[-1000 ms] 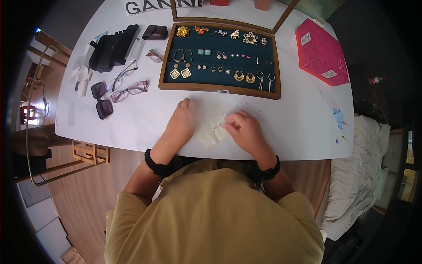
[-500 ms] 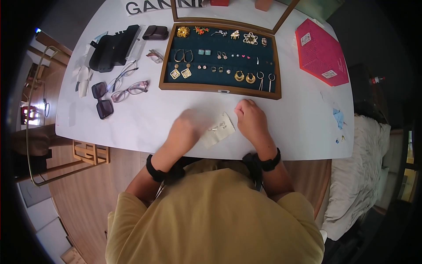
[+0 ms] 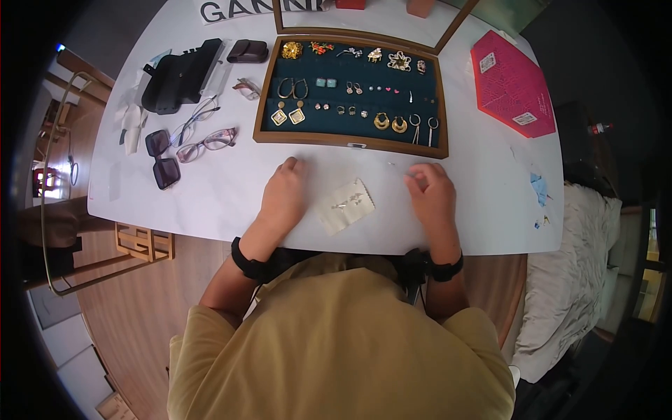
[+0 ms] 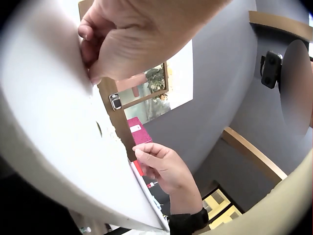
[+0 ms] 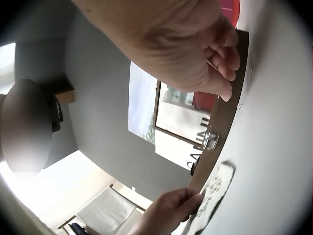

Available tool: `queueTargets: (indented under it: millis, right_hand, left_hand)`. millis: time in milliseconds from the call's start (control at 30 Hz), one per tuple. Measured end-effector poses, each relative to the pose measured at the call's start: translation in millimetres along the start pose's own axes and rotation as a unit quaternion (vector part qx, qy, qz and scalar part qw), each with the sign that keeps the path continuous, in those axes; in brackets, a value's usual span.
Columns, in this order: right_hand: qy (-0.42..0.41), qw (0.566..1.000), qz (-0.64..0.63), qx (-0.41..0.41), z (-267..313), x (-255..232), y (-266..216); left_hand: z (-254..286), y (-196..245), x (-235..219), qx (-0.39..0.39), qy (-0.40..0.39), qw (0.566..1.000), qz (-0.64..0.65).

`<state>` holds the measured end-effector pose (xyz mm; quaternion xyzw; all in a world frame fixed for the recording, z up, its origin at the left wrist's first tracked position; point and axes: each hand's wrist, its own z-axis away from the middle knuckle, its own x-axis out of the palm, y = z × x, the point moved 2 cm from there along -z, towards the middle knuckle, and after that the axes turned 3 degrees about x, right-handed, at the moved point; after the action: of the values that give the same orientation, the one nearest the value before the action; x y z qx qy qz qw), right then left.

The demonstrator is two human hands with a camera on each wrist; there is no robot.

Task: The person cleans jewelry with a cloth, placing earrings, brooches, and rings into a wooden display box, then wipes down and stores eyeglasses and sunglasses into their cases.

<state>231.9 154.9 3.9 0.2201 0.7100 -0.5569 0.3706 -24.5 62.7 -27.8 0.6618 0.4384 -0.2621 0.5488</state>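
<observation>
A small cream cloth pouch (image 3: 337, 215) with a zigzag edge lies flat on the white table between my hands. Several small silvery pieces (image 3: 355, 198) are scattered over its upper half. To its left, my left hand (image 3: 283, 198) is low at the tabletop, fingers loosely bent; nothing shows in its grasp. On the other side my right hand (image 3: 432, 194) hovers with thumb and bent fingers apart, nothing visible between them. Tiny bits (image 3: 391, 164) lie on the table close to its fingertips. Beyond both hands, an open wooden jewelry box (image 3: 350, 142) holds rows of earrings and brooches on dark green lining.
Sunglasses (image 3: 166, 173), clear-lens glasses (image 3: 208, 144) and a black case (image 3: 178, 77) are on the left. A pink hexagonal box (image 3: 512, 84) stands at the right, with a crumpled blue scrap (image 3: 538, 187) nearer me. The box's glass lid is raised at the back.
My right hand moved off the pouch, up and then farther right, its fingers opening. The left hand passed over the pouch's left side, then drew back left. The pouch stays put.
</observation>
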Motion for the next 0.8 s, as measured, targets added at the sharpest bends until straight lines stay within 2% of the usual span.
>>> queueTargets:
  millis: [67, 200, 400, 633, 733, 800]
  right_hand:
    - [0.020, 0.998, 0.053, 0.019, -1.0, -8.1, 9.9]
    - [-0.042, 0.998, 0.031, 0.040, -4.4, -2.9, 20.9]
    - [-0.022, 0.997, 0.063, -0.040, -1.6, 6.6, 14.4]
    - [-0.143, 0.980, -0.085, -0.113, 22.2, 18.2, -41.6]
    - [-0.148, 0.977, -0.077, -0.131, 23.8, 25.7, -41.0]
    - [-0.113, 0.982, -0.073, -0.135, 18.3, 26.3, -32.7]
  left_hand:
    - [-0.3, 2.8, -1.3, -0.004, 0.005, 1.000, 0.002]
    - [-1.9, 6.6, -0.4, -0.010, 0.021, 0.999, 0.032]
    - [-3.5, 7.8, 1.4, -0.008, -0.012, 0.999, 0.033]
    - [-1.4, 6.4, 7.5, -0.005, -0.015, 1.000, 0.013]
    - [-0.4, 15.1, 0.3, 0.004, -0.016, 0.999, 0.030]
    - [1.9, 20.6, -3.1, 0.021, -0.021, 0.997, 0.067]
